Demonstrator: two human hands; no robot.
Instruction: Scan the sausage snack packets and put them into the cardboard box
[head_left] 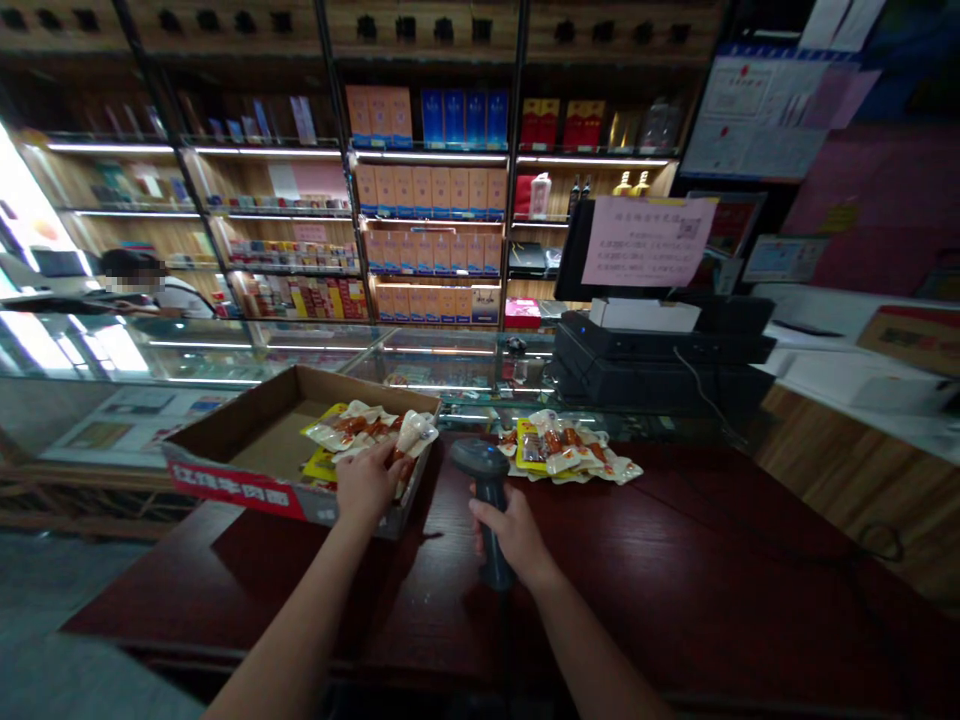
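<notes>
My left hand [367, 483] is closed on a snack packet [411, 438] at the right edge of an open cardboard box [247, 440]. Several more clear and yellow snack packets [346, 428] lie in that box. My right hand [511, 535] grips the handle of a dark barcode scanner [484, 480], held upright over the dark red counter [675, 570]. Just right of the scanner's head, a pile of snack packets [570, 450] lies on the counter.
A black cash register with a screen and a pink notice [660, 330] stands behind the pile. Glass display cases [225, 350] run along the back, with stocked shelves [431, 200] behind them. A person [142, 285] sits at far left.
</notes>
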